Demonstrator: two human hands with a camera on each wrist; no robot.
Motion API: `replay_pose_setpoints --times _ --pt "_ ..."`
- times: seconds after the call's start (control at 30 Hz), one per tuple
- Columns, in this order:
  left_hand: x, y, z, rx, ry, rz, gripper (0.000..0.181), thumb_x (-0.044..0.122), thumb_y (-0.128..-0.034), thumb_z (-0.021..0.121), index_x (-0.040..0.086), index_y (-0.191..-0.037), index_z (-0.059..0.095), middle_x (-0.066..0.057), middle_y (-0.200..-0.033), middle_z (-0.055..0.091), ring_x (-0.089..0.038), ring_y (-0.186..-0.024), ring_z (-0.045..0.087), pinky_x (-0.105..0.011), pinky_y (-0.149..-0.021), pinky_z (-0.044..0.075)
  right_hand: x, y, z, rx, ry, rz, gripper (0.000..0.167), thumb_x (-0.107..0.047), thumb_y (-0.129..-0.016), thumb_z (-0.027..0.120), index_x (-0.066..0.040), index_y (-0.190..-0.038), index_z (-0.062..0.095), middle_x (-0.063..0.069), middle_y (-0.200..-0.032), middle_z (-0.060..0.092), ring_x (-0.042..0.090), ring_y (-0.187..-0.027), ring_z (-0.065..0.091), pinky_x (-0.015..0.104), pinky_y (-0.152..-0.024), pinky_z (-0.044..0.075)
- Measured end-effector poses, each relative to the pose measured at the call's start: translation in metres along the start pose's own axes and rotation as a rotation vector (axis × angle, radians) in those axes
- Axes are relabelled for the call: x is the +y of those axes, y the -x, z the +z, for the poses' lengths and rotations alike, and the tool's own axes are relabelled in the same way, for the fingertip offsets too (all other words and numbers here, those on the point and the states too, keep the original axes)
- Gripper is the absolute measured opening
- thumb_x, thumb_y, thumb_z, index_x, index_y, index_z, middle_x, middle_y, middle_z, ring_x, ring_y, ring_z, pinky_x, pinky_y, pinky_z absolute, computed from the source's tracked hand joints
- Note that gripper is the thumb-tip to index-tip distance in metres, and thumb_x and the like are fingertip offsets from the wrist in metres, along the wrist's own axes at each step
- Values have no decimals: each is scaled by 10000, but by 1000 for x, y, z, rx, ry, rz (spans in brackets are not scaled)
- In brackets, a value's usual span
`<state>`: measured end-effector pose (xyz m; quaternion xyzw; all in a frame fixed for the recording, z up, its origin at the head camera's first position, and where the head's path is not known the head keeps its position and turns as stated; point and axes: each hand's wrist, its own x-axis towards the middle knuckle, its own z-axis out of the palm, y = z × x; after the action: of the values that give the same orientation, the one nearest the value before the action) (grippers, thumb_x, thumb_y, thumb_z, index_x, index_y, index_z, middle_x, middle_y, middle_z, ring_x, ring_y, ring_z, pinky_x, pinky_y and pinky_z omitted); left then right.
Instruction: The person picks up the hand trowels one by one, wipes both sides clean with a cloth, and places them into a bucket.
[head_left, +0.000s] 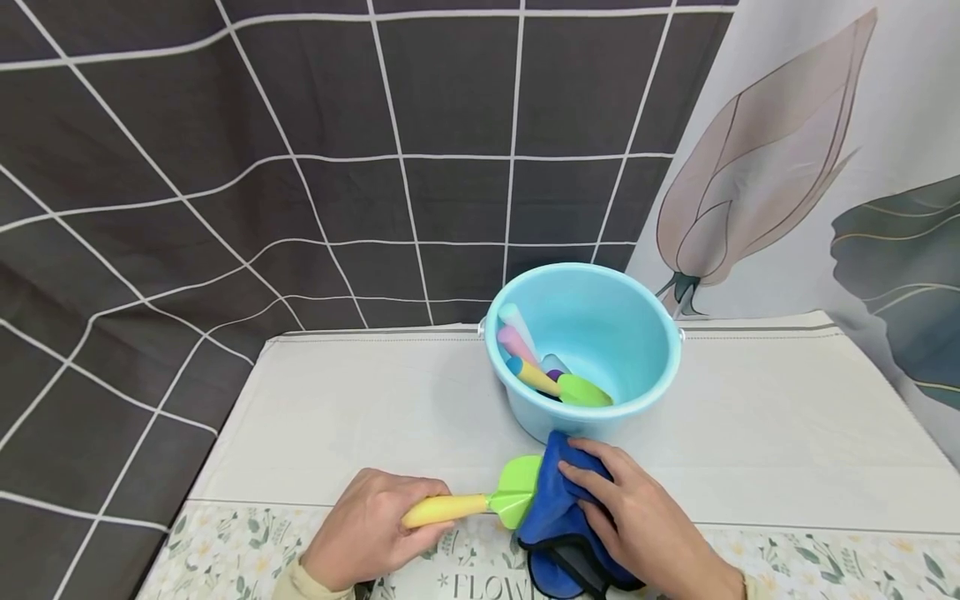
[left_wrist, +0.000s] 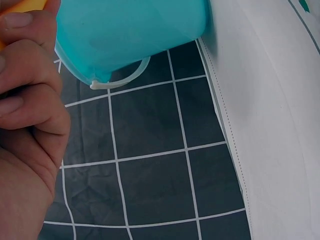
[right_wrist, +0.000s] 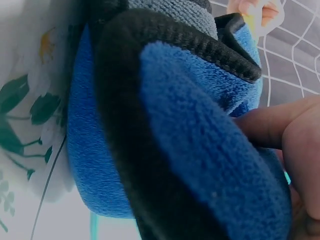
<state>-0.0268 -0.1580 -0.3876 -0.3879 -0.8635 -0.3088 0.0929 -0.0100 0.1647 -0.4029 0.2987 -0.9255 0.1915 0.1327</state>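
Observation:
My left hand (head_left: 378, 521) grips the yellow handle of a toy shovel (head_left: 450, 510), whose light-green blade points right. My right hand (head_left: 637, 512) holds a blue microfibre cloth (head_left: 558, 500) with black edging and a grey underside against the end of that blade, which the cloth partly hides. In the right wrist view the folded cloth (right_wrist: 200, 135) fills the middle, with fingers (right_wrist: 270, 125) on it. Only the curled fingers (left_wrist: 30, 65) and a bit of the yellow handle (left_wrist: 30, 6) show in the left wrist view.
Just behind the cloth stands a light-blue bucket (head_left: 600, 304). Inside lie several toy tools, among them a green-bladed one (head_left: 585, 392) and a pink handle (head_left: 516, 342). A white and floral cover (head_left: 375, 400) lies beneath; a dark grid-patterned curtain (head_left: 450, 200) hangs behind.

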Motion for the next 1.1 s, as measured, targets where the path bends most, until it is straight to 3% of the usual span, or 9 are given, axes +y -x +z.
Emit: replay_pose_setpoints --times 0.47,0.77,0.97,1.1 --pt "-1 2 -3 -7 -29 -61 157 247 -807 842 211 -905 725 255 -661 467 152 -542 295 -50 -498 288 8 5 -6 -61 21 71 456 -104 -756 856 -123 -1194 732 104 -1338 577 260 -1204 599 375 -873 557" --pt "-1 -1 -4 -59 -71 -90 135 242 -822 821 214 -908 721 256 -648 458 137 -528 317 -73 -510 297 3 9 -12 -3 17 99 465 -138 -758 849 -150 -1206 723 60 -1353 570 238 -1203 597 401 -868 559" --pt "0 -4 1 -68 -74 -74 112 250 -838 803 205 -901 723 243 -657 471 133 -533 333 -71 -516 314 -2 8 -13 65 -27 47 513 -117 -743 850 -170 -1233 708 42 -1389 545 227 -1202 593 391 -841 572" --pt "0 -6 5 -90 -71 -86 115 261 -837 802 200 -891 721 241 -659 472 131 -527 330 -67 -513 311 -4 6 -15 74 -48 -3 363 -262 -912 740 -173 -1261 692 50 -1402 535 230 -1204 590 386 -836 573"
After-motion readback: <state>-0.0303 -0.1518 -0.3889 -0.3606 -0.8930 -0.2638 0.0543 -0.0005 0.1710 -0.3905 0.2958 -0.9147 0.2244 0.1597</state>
